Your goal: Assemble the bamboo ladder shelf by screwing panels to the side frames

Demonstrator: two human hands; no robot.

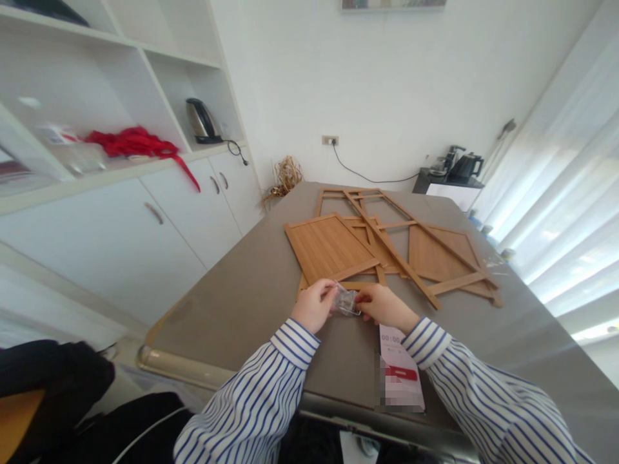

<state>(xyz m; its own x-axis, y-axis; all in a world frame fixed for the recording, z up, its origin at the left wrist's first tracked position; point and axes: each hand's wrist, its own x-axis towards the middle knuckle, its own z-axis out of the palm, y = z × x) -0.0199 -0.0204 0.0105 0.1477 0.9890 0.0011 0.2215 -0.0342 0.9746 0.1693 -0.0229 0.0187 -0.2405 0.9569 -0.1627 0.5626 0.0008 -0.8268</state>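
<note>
- At the left, an open white shelf unit (159,96) holds a crumpled bright-red cloth (133,142); in its next compartment stands a silver-and-black electric kettle (200,120).
- The left hand (313,306) has its thumb and fingers pinched on the left side of a small, clear, crinkled plastic bag (345,300), which is held between both hands, above the near part of the grey table (217,309).
- The bag seems to contain something small, but reflections are strong, so I cannot tell what, or whether it is unsealed.
- Beyond the bag, light-brown wooden panels and frames (329,245) are laid out flat, overlapping; none is standing up. The handling of the bag looks unfinished.
- The right hand (384,305) pinches the bag's right side.
- Near the right sleeve lies a phone with a pale screen (401,361).
</note>
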